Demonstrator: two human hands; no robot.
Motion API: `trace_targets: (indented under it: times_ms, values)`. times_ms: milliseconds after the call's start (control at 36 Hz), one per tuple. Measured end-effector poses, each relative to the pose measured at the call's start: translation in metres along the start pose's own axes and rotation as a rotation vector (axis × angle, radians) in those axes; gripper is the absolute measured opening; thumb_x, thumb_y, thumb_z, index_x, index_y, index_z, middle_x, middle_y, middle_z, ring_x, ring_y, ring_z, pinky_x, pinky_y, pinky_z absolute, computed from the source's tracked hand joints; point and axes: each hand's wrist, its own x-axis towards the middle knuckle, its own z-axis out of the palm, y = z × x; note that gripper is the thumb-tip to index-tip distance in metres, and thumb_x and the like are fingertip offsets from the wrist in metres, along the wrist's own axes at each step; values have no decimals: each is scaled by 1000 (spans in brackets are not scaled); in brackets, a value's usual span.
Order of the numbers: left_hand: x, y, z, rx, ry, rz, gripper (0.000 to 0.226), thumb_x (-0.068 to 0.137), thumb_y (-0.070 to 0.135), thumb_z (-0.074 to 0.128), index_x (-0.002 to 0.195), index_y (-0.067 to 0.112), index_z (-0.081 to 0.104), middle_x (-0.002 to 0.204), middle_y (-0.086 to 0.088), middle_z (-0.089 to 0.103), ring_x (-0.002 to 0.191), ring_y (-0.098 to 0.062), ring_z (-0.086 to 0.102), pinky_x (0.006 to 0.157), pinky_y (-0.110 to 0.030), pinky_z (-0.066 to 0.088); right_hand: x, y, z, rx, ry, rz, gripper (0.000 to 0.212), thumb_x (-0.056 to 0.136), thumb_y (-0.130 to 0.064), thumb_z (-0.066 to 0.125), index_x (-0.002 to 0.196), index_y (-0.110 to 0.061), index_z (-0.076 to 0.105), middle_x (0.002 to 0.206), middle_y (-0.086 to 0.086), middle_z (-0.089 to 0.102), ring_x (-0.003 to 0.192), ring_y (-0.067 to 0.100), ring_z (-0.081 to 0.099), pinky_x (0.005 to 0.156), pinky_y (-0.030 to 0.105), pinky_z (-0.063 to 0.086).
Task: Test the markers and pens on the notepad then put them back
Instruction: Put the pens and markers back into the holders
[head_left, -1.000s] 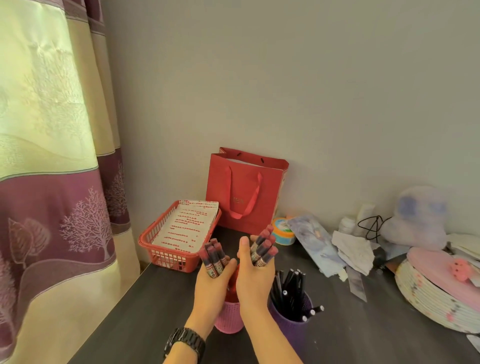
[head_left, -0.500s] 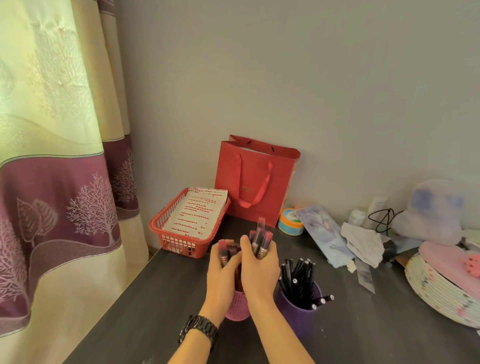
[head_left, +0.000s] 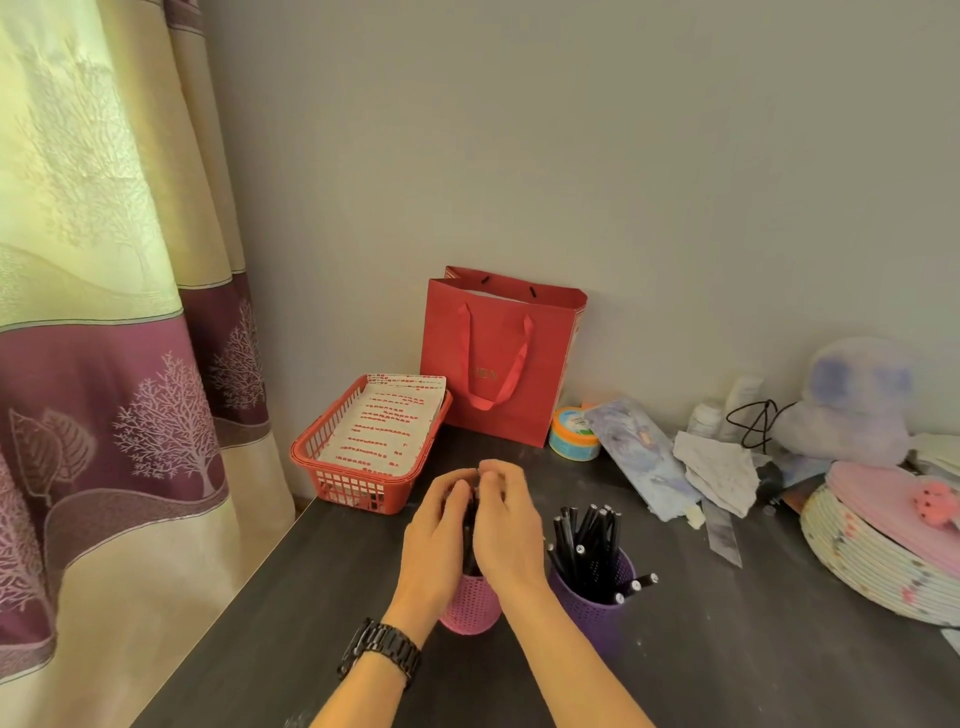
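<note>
Over pink cup (head_left: 470, 605), left hand (head_left: 441, 530) and right hand (head_left: 511, 525), fingers (head_left: 501, 475) curled round mostly hidden markers (head_left: 470, 522).

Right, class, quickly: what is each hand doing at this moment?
Left hand: curled round the markers in the pink cup.
Right hand: curled round the same markers.

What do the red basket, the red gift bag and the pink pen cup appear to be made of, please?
Red basket: likely moulded plastic with a slight sheen, judging by its slotted lattice walls.
Red gift bag: matte paper or card with crisp folds; the handles look like ribbon.
Pink pen cup: probably plastic, perforated with small holes.
</note>
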Motion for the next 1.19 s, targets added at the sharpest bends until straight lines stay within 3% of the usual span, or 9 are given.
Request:
trace_targets:
  times_ms: [139, 333, 444, 583, 722, 833, 1000, 1111, 1194]
  values:
    - [-5, 9, -8, 118, -44, 29, 31, 92, 60, 47, 123, 59, 46, 116, 30, 61, 108, 14, 56, 83, -10, 47, -2, -17, -17, 8, -92, -61, 27, 107, -37, 38, 131, -33, 50, 115, -18, 55, 104, -5, 53, 86, 15, 40]
    - [-7, 14, -16, 703, -213, 344, 77, 75, 75, 60, 141, 61, 23, 159, 24, 7, 140, 1, 16, 110, -30, 27, -8, -22, -76, -55, 11, -310, 28, 98, -43, 54, 125, -35, 55, 124, -24, 57, 120, -7, 51, 99, 16, 39]
    - [-3, 20, -9, 938, -273, 390, 66, 77, 75, 57, 137, 54, 40, 154, 18, 26, 143, -12, 21, 111, -40, 35, -7, -8, -107, -554, 78, -451, 55, 88, -71, 38, 132, -41, 50, 141, -18, 49, 138, 5, 34, 113, 33, 33]
    - [-1, 15, -1, 773, -108, 332, 24, 88, 30, 61, 109, 38, 53, 115, 20, 50, 110, -9, 47, 88, -30, 48, -4, 20, -122, -928, -232, -225, 82, 74, -94, 24, 146, -54, 27, 165, -9, 19, 153, 22, 5, 123, 52, 14]
    - [-5, 3, 1, 593, 28, 300, 33, 83, 20, 68, 100, 42, 51, 114, 28, 43, 108, 9, 47, 86, -20, 46, -6, 38, -117, -793, -179, -251, 38, 93, -62, 48, 127, -47, 44, 143, -11, 42, 128, 18, 41, 94, 32, 46]
    - [-21, -2, 5, 347, 153, 177, 80, 73, 40, 83, 120, 69, 25, 125, 39, 33, 112, 31, 33, 85, -7, 34, -4, 41, -112, -752, -80, -296, 13, 99, -33, 51, 111, -36, 47, 120, -6, 51, 100, 12, 44, 77, 22, 37]
    - [-47, -28, 12, 214, 47, 8, 125, 56, 44, 94, 140, 69, 4, 133, 48, 26, 116, 25, 39, 103, -16, 29, 7, 42, -116, -521, -42, -149, 13, 97, -25, 57, 106, -35, 55, 105, -13, 57, 94, 5, 54, 68, 12, 36]
    - [-44, -34, 14, 241, 37, 6, 127, 61, 34, 94, 141, 69, 2, 129, 55, 26, 111, 25, 41, 94, -10, 34, 13, 34, -129, -48, -61, 30, 19, 90, -32, 71, 107, -31, 63, 102, -18, 67, 99, -2, 62, 75, 12, 40]
    - [-42, -32, 16, 240, 45, 12, 128, 61, 32, 94, 142, 68, 1, 146, 34, 30, 121, 15, 42, 103, -20, 34, 7, 34, -143, 250, -53, 100, 47, 78, -45, 80, 119, -31, 61, 113, -15, 68, 104, -3, 63, 80, 21, 46]
